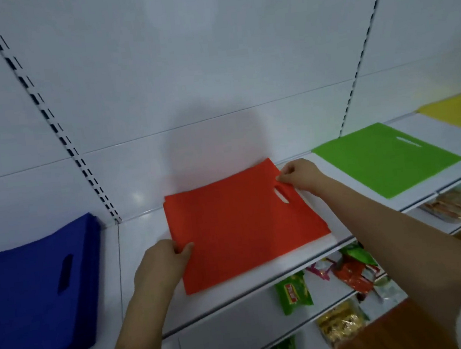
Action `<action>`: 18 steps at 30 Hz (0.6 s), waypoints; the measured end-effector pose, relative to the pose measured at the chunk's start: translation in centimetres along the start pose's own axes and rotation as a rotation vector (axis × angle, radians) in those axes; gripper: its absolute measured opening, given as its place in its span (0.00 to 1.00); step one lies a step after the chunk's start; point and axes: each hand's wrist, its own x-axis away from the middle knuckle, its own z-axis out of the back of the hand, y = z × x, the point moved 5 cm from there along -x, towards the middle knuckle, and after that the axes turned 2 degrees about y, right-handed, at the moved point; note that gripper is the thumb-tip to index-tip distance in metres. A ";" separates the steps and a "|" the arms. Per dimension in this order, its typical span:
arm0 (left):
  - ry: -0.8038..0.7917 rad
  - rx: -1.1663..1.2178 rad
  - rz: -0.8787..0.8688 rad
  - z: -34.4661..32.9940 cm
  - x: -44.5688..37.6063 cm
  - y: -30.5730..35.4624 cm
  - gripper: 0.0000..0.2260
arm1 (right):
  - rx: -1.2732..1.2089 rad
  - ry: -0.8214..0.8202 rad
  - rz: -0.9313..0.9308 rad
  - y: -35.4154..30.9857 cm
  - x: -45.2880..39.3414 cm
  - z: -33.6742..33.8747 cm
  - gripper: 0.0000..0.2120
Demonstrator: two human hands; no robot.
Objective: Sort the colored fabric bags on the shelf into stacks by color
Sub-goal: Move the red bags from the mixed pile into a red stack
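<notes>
A stack of red fabric bags [243,227] lies flat in the middle of the white shelf [141,234]. My left hand [162,264] pinches its left edge, thumb on top. My right hand [299,177] pinches the top bag's right edge beside the handle slot. A thick stack of blue bags [34,297] lies at the left. To the right lies a green bag [384,158], and a yellow bag [456,115] shows at the far right edge.
The shelf's white back panel [212,62] with slotted uprights rises behind the bags. Lower shelves hold snack packets [345,276] in green, red and gold. A brown floor [411,334] shows at the bottom right.
</notes>
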 end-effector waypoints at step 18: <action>0.436 0.107 0.052 0.7 6.5 5.3 0.22 | 0.087 0.185 0.591 -8.5 1.6 -0.4 0.16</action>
